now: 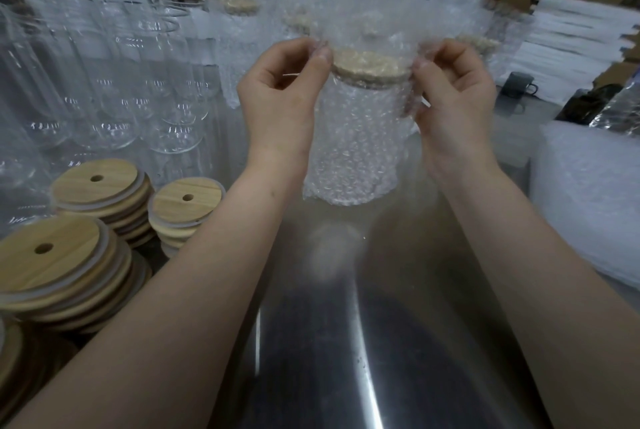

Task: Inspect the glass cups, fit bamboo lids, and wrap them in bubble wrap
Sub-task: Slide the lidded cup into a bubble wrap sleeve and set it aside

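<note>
Left hand (pixel 280 99) and right hand (pixel 453 99) each pinch the loose upper edge of the bubble wrap (pixel 349 23), thumb against curled fingers, one on either side of the bamboo lid (pixel 370 63). Lid sits on the glass cup (pixel 349 151), which stands upright inside the wrap sleeve, mid-frame over the steel tabletop (pixel 346 324); cannot tell whether its base rests on the surface or hangs just clear. Handling judgement: glass is rigid, brittle, fairly weighty for its size; the wrap is soft, light and slick, so a hold on film alone could let the cup slide out below. Better purchase would be around the padded body, or under the base, with the film edges only gathered and folded over the lid. Lid looks merely seated, so tilting risks shifting it. Spare lids (pixel 93 183) stacked at near left, unwrapped glasses (pixel 114 82) behind them, finished wrapped cups (pixel 239 13) at the back, a wrap pile (pixel 588 193) to the right.
</note>
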{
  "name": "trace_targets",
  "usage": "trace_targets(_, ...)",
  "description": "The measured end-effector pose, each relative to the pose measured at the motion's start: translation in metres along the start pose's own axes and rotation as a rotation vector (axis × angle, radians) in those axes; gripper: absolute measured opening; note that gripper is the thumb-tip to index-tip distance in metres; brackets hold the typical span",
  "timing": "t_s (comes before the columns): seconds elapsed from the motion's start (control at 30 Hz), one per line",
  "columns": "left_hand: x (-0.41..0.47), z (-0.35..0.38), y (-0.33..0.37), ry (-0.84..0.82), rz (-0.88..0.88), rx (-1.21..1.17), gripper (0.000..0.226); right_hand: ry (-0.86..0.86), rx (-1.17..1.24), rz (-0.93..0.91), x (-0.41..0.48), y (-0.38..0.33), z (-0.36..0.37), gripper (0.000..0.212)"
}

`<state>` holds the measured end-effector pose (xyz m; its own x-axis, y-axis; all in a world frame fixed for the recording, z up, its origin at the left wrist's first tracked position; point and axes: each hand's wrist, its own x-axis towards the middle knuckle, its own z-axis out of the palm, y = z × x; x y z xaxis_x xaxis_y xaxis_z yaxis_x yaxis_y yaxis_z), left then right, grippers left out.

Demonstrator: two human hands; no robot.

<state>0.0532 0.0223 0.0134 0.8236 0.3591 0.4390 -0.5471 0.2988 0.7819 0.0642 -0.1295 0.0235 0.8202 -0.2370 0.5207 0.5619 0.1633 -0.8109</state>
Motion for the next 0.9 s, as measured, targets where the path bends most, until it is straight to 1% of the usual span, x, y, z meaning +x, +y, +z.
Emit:
trace_targets(0.1, 0.002, -0.001, -0.002, 0.007, 0.028, 0.018, 0.019, -0.006, -0.03, 0.005, 0.0, 0.0, 0.001, 0.031)
trace_targets(0.17, 0.003, -0.002, -0.003, -0.001, 0.037, 0.018, 0.021, -0.013, -0.015, 0.028, -0.001, 0.0, 0.001, 0.034)
trace_targets(0.33, 0.005, -0.004, -0.006, -0.06, -0.003, -0.017, 0.038, -0.018, 0.056, 0.098, -0.002, 0.001, 0.001, 0.042)
trace_targets(0.47, 0.005, -0.003, -0.006, -0.039, -0.077, -0.104, 0.045, -0.008, 0.075, 0.135, -0.002, 0.002, 0.001, 0.038)
trace_targets(0.57, 0.005, -0.005, -0.006, -0.058, -0.132, -0.138, 0.051, 0.003, 0.073, 0.15, -0.002, 0.002, 0.001, 0.038)
trace_targets(0.7, 0.0, -0.005, -0.008, -0.075, -0.166, -0.111, 0.047, 0.039, -0.029, 0.099, -0.003, 0.004, 0.001, 0.035)
trace_targets(0.8, -0.004, -0.004, -0.01, -0.077, -0.206, -0.152, 0.044, 0.059, -0.123, 0.037, -0.004, 0.005, 0.001, 0.033)
trace_targets(0.9, -0.008, -0.005, -0.012, -0.089, -0.255, -0.194, 0.038, 0.067, -0.218, 0.012, -0.007, 0.006, 0.003, 0.027)
